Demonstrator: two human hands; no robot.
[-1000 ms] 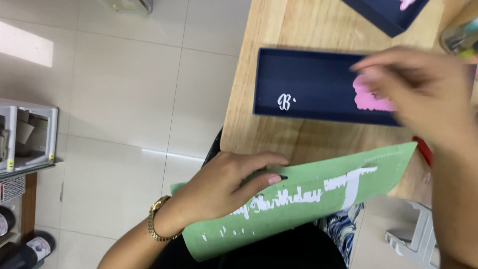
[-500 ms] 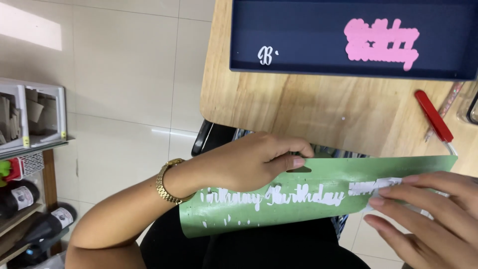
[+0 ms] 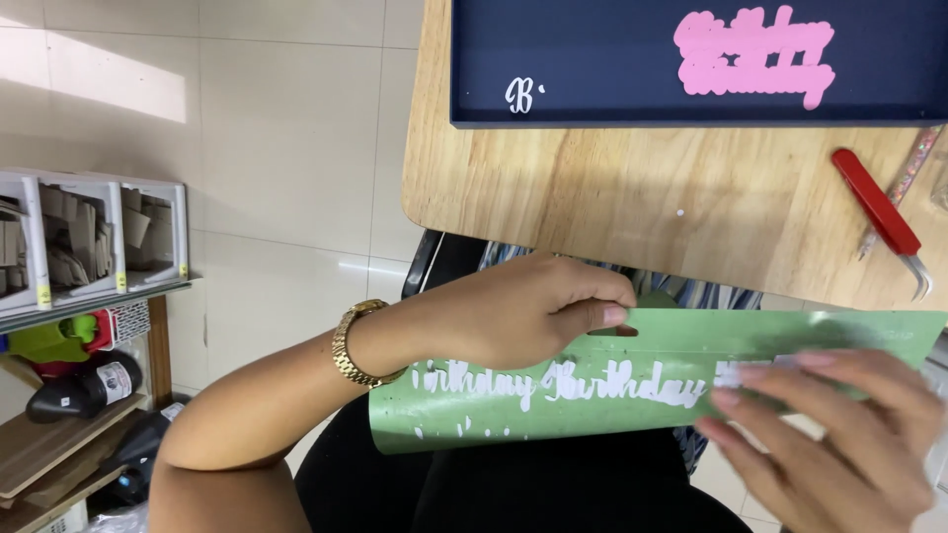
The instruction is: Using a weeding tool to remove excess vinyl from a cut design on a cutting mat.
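Below the worktop (image 3: 612, 197) edge, over the lap, the left hand (image 3: 523, 311) pinches the green cutting mat (image 3: 592, 405) while the right hand (image 3: 839, 444), fingers loosely curled, lifts a white script cutout (image 3: 622, 383) off it; peeling looks under way, and the next move calls for a slow pull. One navy board (image 3: 612, 59) carries one pink cutout (image 3: 755, 54) and one white initial (image 3: 520, 95); one red-handled tweezer (image 3: 882, 219).

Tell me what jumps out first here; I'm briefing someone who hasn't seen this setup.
The long green sheet with white cut-out script lettering stretches across the person's lap, with the left hand in a grip on its upper edge and the right hand touching its right end. Above, on the wooden table, a dark navy rectangular board carries pink script lettering. Red-handled tweezers lie at the table's right.
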